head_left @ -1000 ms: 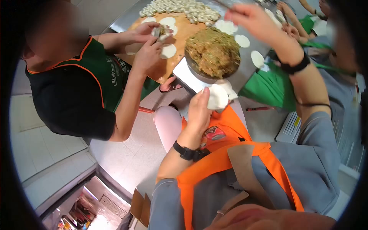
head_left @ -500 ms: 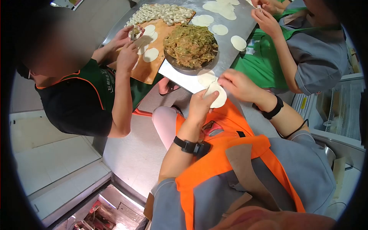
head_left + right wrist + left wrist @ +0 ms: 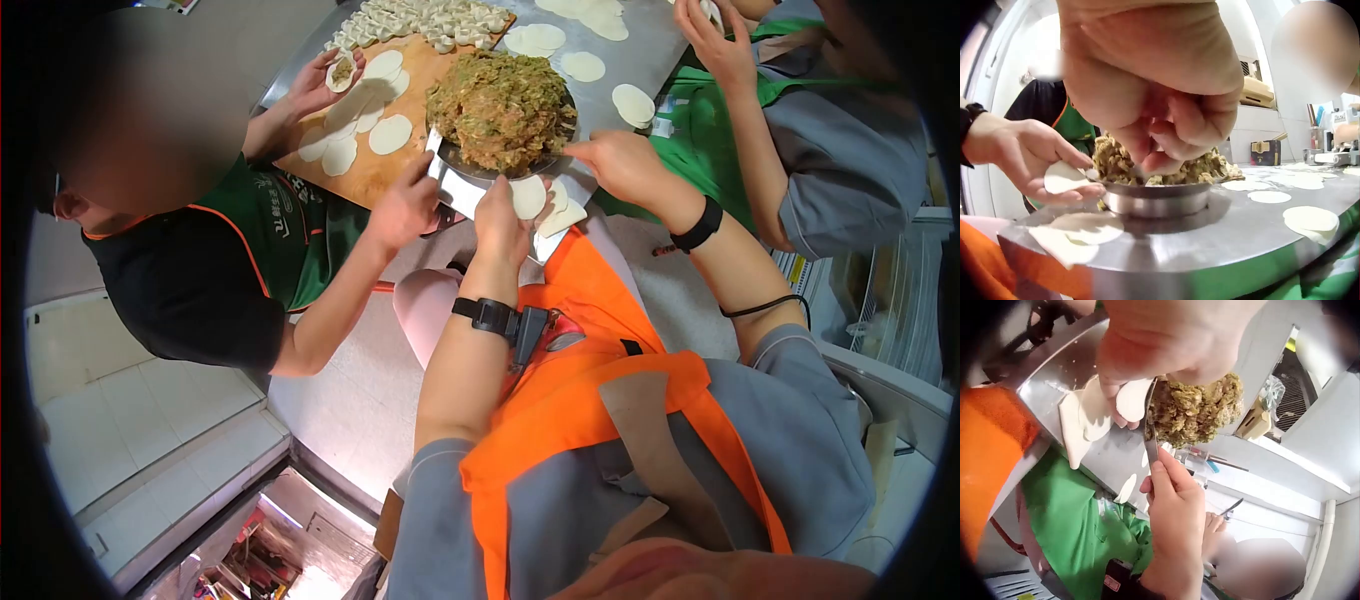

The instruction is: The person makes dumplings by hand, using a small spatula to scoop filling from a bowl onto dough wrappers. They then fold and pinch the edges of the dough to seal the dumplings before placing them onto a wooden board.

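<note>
My left hand [image 3: 500, 222] holds a round white dumpling wrapper [image 3: 528, 197] between thumb and fingers, low beside the filling bowl. In the right wrist view that wrapper [image 3: 1065, 178] lies across the fingers, thumb along its edge. My right hand [image 3: 622, 166] grips a flat metal filling spatula [image 3: 1151, 428], its blade against the heaped filling in the left wrist view. Greenish-brown minced filling [image 3: 495, 105] rises well above the rim of a round metal bowl [image 3: 1154, 203]. Below my left hand, a few wrappers [image 3: 1069, 240] overlap at the table edge.
At left, a person in a dark green apron holds a filled wrapper [image 3: 342, 73], the other hand [image 3: 408, 205] close to the bowl. Wrappers lie on a wooden board [image 3: 310, 165]. Finished dumplings [image 3: 420, 22] crowd the far side. Another person [image 3: 700, 130] works at right.
My right hand came down from over the far table to the wrapper at my left hand, then went forward to the bowl. My left hand moved slightly toward the bowl. The left neighbour's hand reached toward the bowl.
</note>
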`<state>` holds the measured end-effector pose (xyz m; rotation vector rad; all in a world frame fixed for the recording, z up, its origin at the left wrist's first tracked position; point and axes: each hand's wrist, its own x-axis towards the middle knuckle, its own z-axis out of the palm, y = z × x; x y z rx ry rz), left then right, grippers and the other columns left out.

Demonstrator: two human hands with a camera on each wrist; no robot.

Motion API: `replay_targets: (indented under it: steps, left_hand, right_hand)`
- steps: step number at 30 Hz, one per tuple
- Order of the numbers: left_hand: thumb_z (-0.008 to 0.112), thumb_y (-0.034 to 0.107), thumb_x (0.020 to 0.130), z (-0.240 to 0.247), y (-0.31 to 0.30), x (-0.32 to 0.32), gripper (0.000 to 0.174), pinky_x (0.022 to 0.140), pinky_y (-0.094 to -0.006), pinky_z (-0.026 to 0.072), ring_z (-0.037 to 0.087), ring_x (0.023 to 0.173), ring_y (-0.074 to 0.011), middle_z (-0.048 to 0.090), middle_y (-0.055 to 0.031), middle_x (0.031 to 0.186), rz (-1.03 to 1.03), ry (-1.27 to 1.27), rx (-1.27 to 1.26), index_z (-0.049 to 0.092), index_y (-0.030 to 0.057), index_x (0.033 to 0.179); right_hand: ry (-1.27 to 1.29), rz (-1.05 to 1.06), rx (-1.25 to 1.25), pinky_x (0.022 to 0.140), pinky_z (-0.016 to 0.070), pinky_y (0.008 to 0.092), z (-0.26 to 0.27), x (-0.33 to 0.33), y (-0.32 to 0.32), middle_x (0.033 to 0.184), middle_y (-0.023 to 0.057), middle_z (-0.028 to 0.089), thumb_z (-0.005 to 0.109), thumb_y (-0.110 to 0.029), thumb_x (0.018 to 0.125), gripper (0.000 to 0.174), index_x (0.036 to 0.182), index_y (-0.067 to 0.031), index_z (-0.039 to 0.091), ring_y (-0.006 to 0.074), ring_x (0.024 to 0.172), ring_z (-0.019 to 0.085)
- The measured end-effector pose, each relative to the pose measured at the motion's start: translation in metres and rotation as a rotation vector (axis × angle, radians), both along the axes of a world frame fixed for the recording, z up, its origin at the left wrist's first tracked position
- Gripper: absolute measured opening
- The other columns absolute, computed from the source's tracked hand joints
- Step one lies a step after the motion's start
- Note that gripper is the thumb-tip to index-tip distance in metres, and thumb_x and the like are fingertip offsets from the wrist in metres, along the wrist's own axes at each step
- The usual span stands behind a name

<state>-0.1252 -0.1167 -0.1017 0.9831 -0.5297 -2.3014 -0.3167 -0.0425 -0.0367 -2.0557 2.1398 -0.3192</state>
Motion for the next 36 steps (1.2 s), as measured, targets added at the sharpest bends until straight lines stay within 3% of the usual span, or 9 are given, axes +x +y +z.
replay_targets:
  steps: [4, 10, 13, 20, 24, 27, 30, 33, 36]
  left_hand:
    - [0.029, 0.029, 0.106, 0.018, -0.003, -0.001, 0.042, 0.079, -0.0490, 0.0599, 0.067, 0.095, -0.0380, 0.059, -0.0264, 0.113, 0.043, -0.059, 0.004, 0.042, -0.0090, 0.121]
    - [0.029, 0.030, 0.106, 0.010, -0.007, 0.004, 0.044, 0.077, -0.0525, 0.0597, 0.066, 0.094, -0.0416, 0.058, -0.0268, 0.116, 0.056, 0.019, 0.102, 0.039, -0.0085, 0.126]
    - [0.027, 0.033, 0.106, 0.004, -0.009, 0.006, 0.047, 0.078, -0.0549, 0.0588, 0.065, 0.097, -0.0427, 0.057, -0.0260, 0.119, 0.047, 0.055, 0.100, 0.037, -0.0064, 0.130]
    - [0.021, 0.037, 0.107, 0.032, 0.018, 0.017, 0.051, 0.092, -0.0581, 0.0511, 0.055, 0.116, -0.0419, 0.055, -0.0259, 0.122, 0.093, 0.091, 0.223, 0.039, -0.0029, 0.132]
    - [0.020, 0.036, 0.107, 0.036, 0.009, 0.019, 0.051, 0.105, -0.0531, 0.0421, 0.055, 0.118, -0.0413, 0.053, -0.0250, 0.124, 0.160, 0.314, 0.233, 0.039, -0.0046, 0.131]
    - [0.019, 0.038, 0.107, 0.048, 0.001, 0.025, 0.053, 0.105, -0.0552, 0.0414, 0.055, 0.117, -0.0415, 0.056, -0.0250, 0.120, 0.269, 0.222, 0.158, 0.040, -0.0049, 0.130]
    - [0.020, 0.038, 0.106, 0.050, 0.002, 0.030, 0.051, 0.105, -0.0571, 0.0386, 0.054, 0.120, -0.0410, 0.053, -0.0227, 0.128, 0.141, 0.203, 0.128, 0.041, -0.0004, 0.133]
    - [0.022, 0.038, 0.106, 0.044, 0.011, 0.028, 0.050, 0.104, -0.0571, 0.0387, 0.053, 0.122, -0.0395, 0.054, -0.0209, 0.130, 0.038, 0.200, 0.103, 0.043, 0.0014, 0.133]
    - [0.024, 0.035, 0.106, 0.027, 0.011, 0.033, 0.045, 0.098, -0.0548, 0.0452, 0.058, 0.116, -0.0369, 0.058, -0.0186, 0.123, 0.110, 0.164, 0.133, 0.045, 0.0022, 0.128]
  right_hand:
    - [-0.340, 0.117, -0.056, 0.069, 0.0499, 0.0453, -0.001, 0.006, -0.001, 0.087, 0.0165, 0.066, 0.060, -0.017, 0.084, 0.023, 0.104, -0.0139, 0.073, 0.0370, 0.081, 0.063]
    - [-0.131, 0.067, -0.080, 0.073, 0.0507, 0.0447, 0.000, 0.016, -0.011, 0.091, 0.0161, 0.069, 0.059, -0.016, 0.088, 0.022, 0.107, -0.0129, 0.072, 0.0365, 0.085, 0.064]
    - [-0.258, 0.137, -0.087, 0.071, 0.0512, 0.0409, -0.017, 0.015, -0.009, 0.088, 0.0166, 0.069, 0.058, -0.014, 0.090, 0.024, 0.110, -0.0110, 0.071, 0.0350, 0.080, 0.065]
    - [-1.132, -0.219, 0.114, 0.063, 0.0478, 0.0328, -0.032, 0.048, 0.021, 0.079, 0.0117, 0.062, 0.059, -0.009, 0.090, 0.028, 0.117, -0.0095, 0.068, 0.0250, 0.069, 0.059]
    - [-0.178, 0.004, -0.373, 0.058, 0.0443, 0.0398, -0.024, 0.078, 0.039, 0.075, 0.0096, 0.050, 0.062, -0.009, 0.086, 0.033, 0.116, -0.0189, 0.069, 0.0291, 0.071, 0.054]
    - [-0.133, -0.031, -0.279, 0.060, 0.0455, 0.0363, -0.010, 0.078, 0.053, 0.077, 0.0106, 0.055, 0.060, -0.010, 0.089, 0.030, 0.117, -0.0145, 0.067, 0.0275, 0.070, 0.057]
    - [-0.782, -0.168, -0.264, 0.062, 0.0466, 0.0328, -0.009, 0.078, 0.051, 0.078, 0.0119, 0.061, 0.057, -0.010, 0.092, 0.024, 0.114, -0.0080, 0.066, 0.0273, 0.070, 0.060]
    - [-1.177, -0.292, 0.045, 0.061, 0.0442, 0.0267, -0.007, 0.077, 0.045, 0.072, 0.0037, 0.057, 0.048, -0.009, 0.098, 0.024, 0.113, 0.0011, 0.065, 0.0102, 0.062, 0.051]
    - [-1.015, -0.147, 0.143, 0.061, 0.0456, 0.0307, -0.020, 0.060, 0.044, 0.073, 0.0067, 0.060, 0.052, -0.008, 0.096, 0.022, 0.110, -0.0003, 0.066, 0.0167, 0.064, 0.056]
